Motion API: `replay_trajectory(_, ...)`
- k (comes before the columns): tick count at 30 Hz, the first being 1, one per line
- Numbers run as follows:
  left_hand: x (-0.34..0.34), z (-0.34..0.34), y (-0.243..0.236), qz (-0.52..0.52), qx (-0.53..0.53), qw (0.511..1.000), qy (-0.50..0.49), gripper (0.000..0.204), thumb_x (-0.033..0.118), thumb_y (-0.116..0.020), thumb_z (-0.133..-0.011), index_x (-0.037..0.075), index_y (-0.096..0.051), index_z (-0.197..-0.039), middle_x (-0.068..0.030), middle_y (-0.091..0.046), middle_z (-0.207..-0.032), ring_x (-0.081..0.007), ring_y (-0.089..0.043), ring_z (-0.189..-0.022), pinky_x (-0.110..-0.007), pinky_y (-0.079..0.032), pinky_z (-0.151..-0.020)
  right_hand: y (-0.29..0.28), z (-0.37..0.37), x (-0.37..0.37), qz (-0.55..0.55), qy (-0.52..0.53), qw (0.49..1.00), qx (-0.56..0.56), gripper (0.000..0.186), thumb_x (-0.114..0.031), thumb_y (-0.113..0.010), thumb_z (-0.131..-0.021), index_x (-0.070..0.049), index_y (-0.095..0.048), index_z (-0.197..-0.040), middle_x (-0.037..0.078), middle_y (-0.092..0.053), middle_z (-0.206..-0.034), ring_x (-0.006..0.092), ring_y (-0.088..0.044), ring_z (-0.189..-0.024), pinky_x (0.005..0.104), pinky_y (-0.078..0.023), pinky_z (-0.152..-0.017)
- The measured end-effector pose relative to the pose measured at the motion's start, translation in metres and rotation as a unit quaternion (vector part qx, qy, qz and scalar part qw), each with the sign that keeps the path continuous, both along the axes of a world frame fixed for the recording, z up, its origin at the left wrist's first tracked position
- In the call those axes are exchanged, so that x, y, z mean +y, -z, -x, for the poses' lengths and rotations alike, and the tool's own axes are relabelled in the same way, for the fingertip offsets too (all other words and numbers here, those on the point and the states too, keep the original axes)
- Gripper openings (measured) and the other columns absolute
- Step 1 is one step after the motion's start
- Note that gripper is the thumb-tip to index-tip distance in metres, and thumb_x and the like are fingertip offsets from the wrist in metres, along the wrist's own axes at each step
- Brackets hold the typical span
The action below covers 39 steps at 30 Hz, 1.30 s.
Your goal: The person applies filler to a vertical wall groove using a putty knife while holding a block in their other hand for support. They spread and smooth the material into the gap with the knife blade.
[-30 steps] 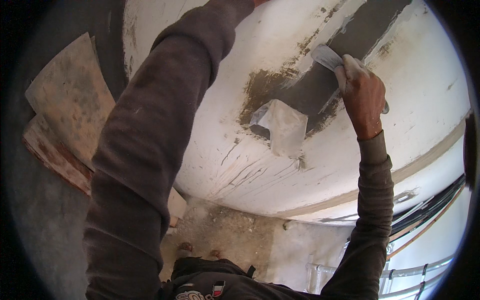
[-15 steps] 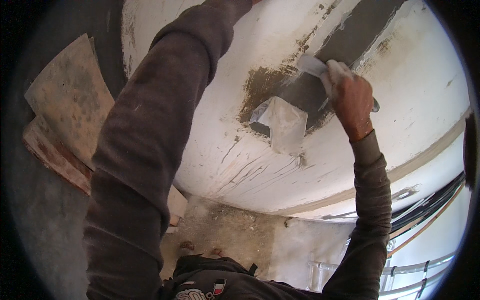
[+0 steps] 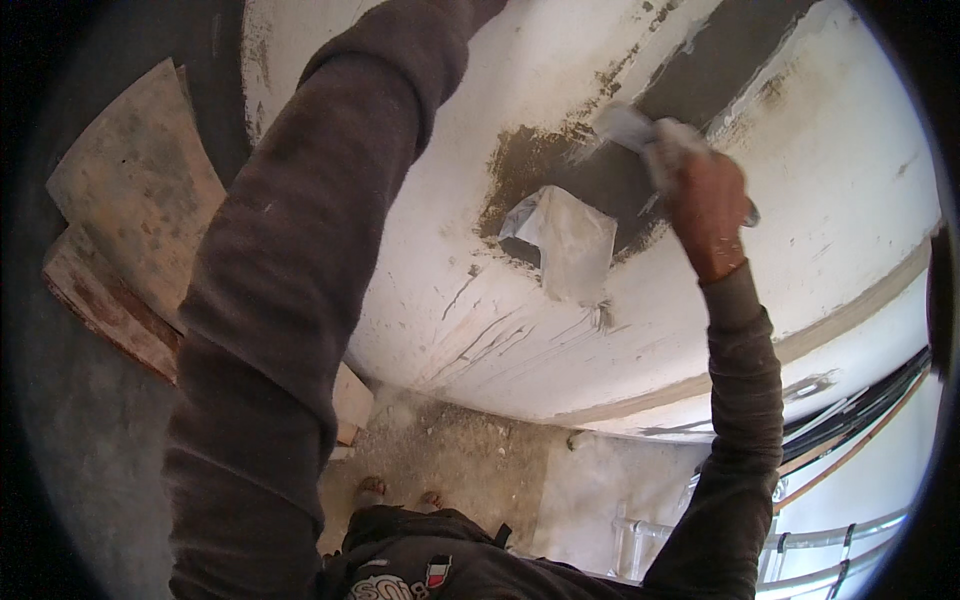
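Observation:
My right hand (image 3: pixel 695 190) is closed round the handle of a hand tool with a flat pale head (image 3: pixel 625 128). Motion blurs the head, so whether it is a brush or a scraper I cannot tell. It lies against a dark grey strip (image 3: pixel 715 65) on the white wall (image 3: pixel 480 345). Just below and left of the tool, a crumpled clear plastic sheet (image 3: pixel 575 245) hangs from the dark patch. My left arm (image 3: pixel 300 240) stretches up across the wall, and its hand is beyond the top edge of the picture.
Two worn boards (image 3: pixel 140 180) lean at the left. Black cables (image 3: pixel 850 400) and grey pipes (image 3: pixel 830 538) run along the lower right. Below me is a dusty concrete floor (image 3: pixel 440 450), with my feet (image 3: pixel 400 495) on it.
My right hand and the tool stay nearly in place but are more blurred now. The left hand's edge has slipped out at the top. The view has shifted slightly.

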State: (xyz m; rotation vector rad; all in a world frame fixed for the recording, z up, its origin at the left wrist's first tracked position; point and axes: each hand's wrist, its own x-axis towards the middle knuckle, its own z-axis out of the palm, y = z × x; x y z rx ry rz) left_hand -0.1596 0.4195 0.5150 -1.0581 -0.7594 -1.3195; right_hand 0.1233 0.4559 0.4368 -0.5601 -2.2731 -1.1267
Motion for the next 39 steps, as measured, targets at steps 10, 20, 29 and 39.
replay_trajectory(10,-0.003,-0.002,-0.002,0.020,-0.012,1.000,0.012,0.023,0.026,-0.063,-0.098,0.006,-0.053,-0.096,-0.0135,-0.063,-0.087,-0.0335,-0.066,-0.073,-0.044,-0.054,-0.063,0.006,0.007,0.000,0.030,0.011,0.999,-0.002,0.020,-0.030,-0.065,-0.096,-0.012,-0.062,-0.105,0.010,-0.070,-0.093,0.0328,-0.071,-0.075,0.0428,-0.057,-0.062)
replay_trajectory(20,-0.001,-0.002,-0.003,0.013,-0.015,1.000,0.008,0.022,0.027,-0.063,-0.098,0.007,-0.054,-0.098,-0.0129,-0.064,-0.089,-0.0329,-0.066,-0.075,-0.044,-0.054,-0.064,0.001,0.008,-0.001,-0.001,0.022,1.000,-0.012,0.020,-0.031,-0.065,-0.096,-0.012,-0.062,-0.100,0.010,-0.070,-0.088,0.0324,-0.071,-0.073,0.0432,-0.056,-0.061)
replay_trajectory(29,-0.004,-0.004,-0.003,0.027,-0.025,0.999,0.002,0.023,0.027,-0.063,-0.098,0.006,-0.054,-0.097,-0.0136,-0.063,-0.089,-0.0328,-0.066,-0.076,-0.043,-0.054,-0.065,0.004,0.008,0.007,0.010,0.014,1.000,-0.010,0.024,-0.036,-0.063,-0.097,-0.016,-0.067,-0.108,0.011,-0.071,-0.086,0.0316,-0.071,-0.072,0.0434,-0.056,-0.062)
replay_trajectory(39,-0.002,-0.006,-0.001,0.031,-0.018,0.999,0.025,0.024,0.026,-0.063,-0.098,0.004,-0.054,-0.096,-0.0137,-0.063,-0.089,-0.0333,-0.066,-0.076,-0.043,-0.055,-0.066,0.003,0.003,0.010,-0.004,0.010,1.000,-0.018,0.020,-0.031,-0.066,-0.095,-0.013,-0.065,-0.101,0.011,-0.070,-0.084,0.0332,-0.070,-0.071,0.0426,-0.055,-0.060)
